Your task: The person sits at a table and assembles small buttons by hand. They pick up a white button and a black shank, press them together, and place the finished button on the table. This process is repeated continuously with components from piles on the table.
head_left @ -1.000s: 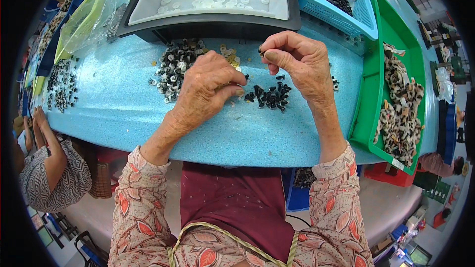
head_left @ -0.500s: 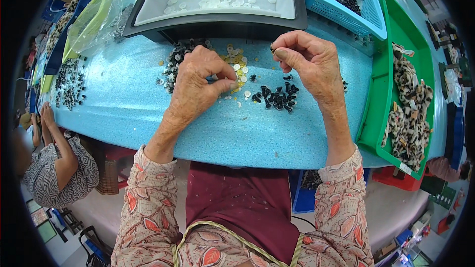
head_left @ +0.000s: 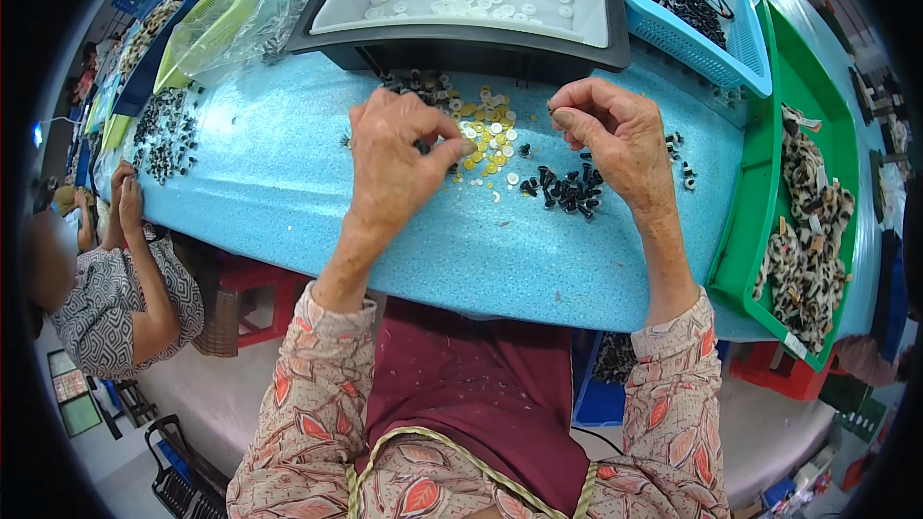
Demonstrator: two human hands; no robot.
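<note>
My left hand (head_left: 399, 161) is closed in a pinch over the blue tabletop, its thumb tip beside a scatter of yellow and white discs (head_left: 493, 137). A dark piece shows under its fingers, but what the fingertips hold is hidden. A heap of black and white stemmed pieces (head_left: 423, 84) lies behind it, partly covered by the hand. My right hand (head_left: 618, 139) is raised, thumb and forefinger pinched on a small dark piece (head_left: 552, 109) too small to name. Below and left of that hand lies a loose pile of black round-headed pegs (head_left: 567, 190).
A black tray (head_left: 461, 51) of translucent white discs stands ahead. Right of it are a light blue basket (head_left: 707, 50) of black parts and a green bin (head_left: 745, 231) of spotted plush pieces. More black parts (head_left: 165, 135) lie far left, near another person's hands (head_left: 125, 197).
The whole view has shifted, so the table things appear further right. My left hand has moved slightly left relative to the discs, covering more of the heap. My right hand keeps its pinch.
</note>
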